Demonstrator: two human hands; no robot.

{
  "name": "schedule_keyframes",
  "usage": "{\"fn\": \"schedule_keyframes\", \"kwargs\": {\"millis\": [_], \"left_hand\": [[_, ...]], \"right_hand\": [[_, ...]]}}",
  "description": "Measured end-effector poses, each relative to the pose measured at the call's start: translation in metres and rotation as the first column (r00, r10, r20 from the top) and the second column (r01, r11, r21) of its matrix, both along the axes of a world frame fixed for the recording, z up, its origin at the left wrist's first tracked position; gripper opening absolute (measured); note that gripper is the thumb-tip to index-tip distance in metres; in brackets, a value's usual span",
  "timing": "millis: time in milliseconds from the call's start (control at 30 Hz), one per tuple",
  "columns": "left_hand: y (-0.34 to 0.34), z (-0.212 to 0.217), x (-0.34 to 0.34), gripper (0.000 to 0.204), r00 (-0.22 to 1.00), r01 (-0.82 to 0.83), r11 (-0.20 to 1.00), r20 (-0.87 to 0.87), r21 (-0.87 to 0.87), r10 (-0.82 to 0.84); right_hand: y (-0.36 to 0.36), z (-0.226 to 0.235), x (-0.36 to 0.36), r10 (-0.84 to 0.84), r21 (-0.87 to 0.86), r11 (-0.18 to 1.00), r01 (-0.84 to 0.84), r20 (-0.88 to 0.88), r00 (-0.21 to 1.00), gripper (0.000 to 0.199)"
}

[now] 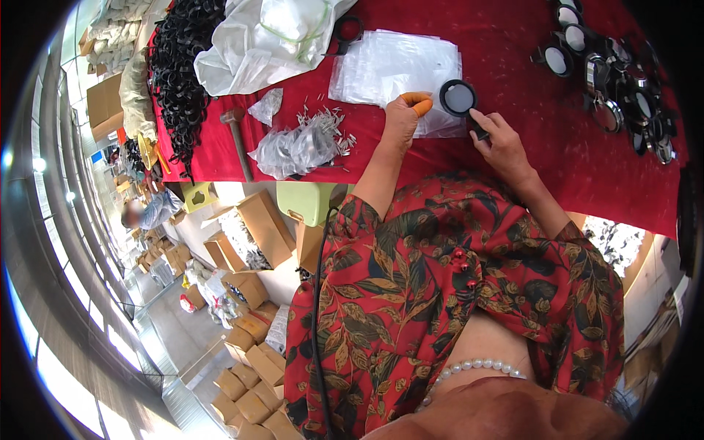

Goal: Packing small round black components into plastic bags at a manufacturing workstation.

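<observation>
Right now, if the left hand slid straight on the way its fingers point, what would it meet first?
The left hand, an orange cot on one finger, already rests on the stack of clear plastic bags. Going straight on, it would likely just cross more of that stack; depth is hard to judge.

I see clear flat plastic bags point(396, 62) stacked just beyond my hands, and brown cardboard boxes point(253, 367) on the floor far left of them.

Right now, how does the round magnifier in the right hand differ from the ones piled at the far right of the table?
The held magnifier is single, gripped by its black handle in the right hand, its lens over the clear plastic bags that the left hand touches. The piled magnifiers lie loose and overlapping on the red tablecloth, untouched. Both have round lenses in dark rims.
</observation>
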State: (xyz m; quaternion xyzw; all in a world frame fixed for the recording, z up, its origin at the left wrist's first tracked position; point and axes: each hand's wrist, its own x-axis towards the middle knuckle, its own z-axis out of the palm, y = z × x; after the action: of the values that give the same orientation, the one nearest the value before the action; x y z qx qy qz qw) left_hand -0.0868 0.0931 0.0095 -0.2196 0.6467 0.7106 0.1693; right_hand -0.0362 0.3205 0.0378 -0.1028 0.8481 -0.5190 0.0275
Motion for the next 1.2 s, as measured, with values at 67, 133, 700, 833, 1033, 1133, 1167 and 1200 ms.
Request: {"fn": "schedule_keyframes", "kwargs": {"millis": [67, 133, 700, 833, 1033, 1133, 1167, 1200], "left_hand": [[0.001, 0.003, -0.001, 0.015, 0.999, 0.03, 0.999, -0.02, 0.019, -0.03], [0.002, 0.008, 0.0, 0.015, 0.983, 0.091, 0.995, -0.158, -0.029, -0.095], [0.001, 0.062, 0.037, 0.023, 0.536, 0.15, 0.65, -0.492, -0.745, -0.686], [-0.015, 0.062, 0.048, 0.044, 0.883, -0.172, 0.982, -0.454, -0.079, 0.118], [-0.02, 0.06, 0.039, 0.039, 0.947, -0.284, 0.889, -0.044, 0.359, 0.32], [-0.009, 0.048, 0.051, 0.03, 0.98, -0.175, 0.923, -0.029, 0.344, 0.196], [-0.011, 0.045, 0.052, 0.027, 0.981, -0.155, 0.955, -0.074, 0.252, 0.178], [-0.013, 0.043, 0.053, 0.024, 0.981, -0.137, 0.978, -0.117, 0.156, 0.156]], "right_hand": [[-0.002, -0.001, 0.0, 0.097, 0.063, 0.994, -0.092, -0.078, 0.992, 0.045], [-0.002, 0.001, 0.0, 0.144, 0.107, 0.985, -0.135, -0.075, 0.987, 0.047], [-0.025, -0.024, 0.004, -0.033, -0.115, 0.993, 0.024, -0.069, 0.997, 0.037], [-0.034, -0.016, 0.006, -0.062, -0.13, 0.991, 0.023, -0.305, 0.95, 0.033], [-0.067, -0.004, 0.022, 0.009, -0.16, 0.986, -0.055, -0.279, 0.96, 0.035], [-0.085, 0.001, 0.028, 0.044, -0.181, 0.98, -0.081, -0.199, 0.979, 0.037], [-0.089, 0.001, 0.028, 0.069, -0.183, 0.978, -0.101, -0.173, 0.982, 0.038], [-0.092, 0.001, 0.028, 0.069, -0.181, 0.978, -0.102, -0.178, 0.982, 0.038]]}}
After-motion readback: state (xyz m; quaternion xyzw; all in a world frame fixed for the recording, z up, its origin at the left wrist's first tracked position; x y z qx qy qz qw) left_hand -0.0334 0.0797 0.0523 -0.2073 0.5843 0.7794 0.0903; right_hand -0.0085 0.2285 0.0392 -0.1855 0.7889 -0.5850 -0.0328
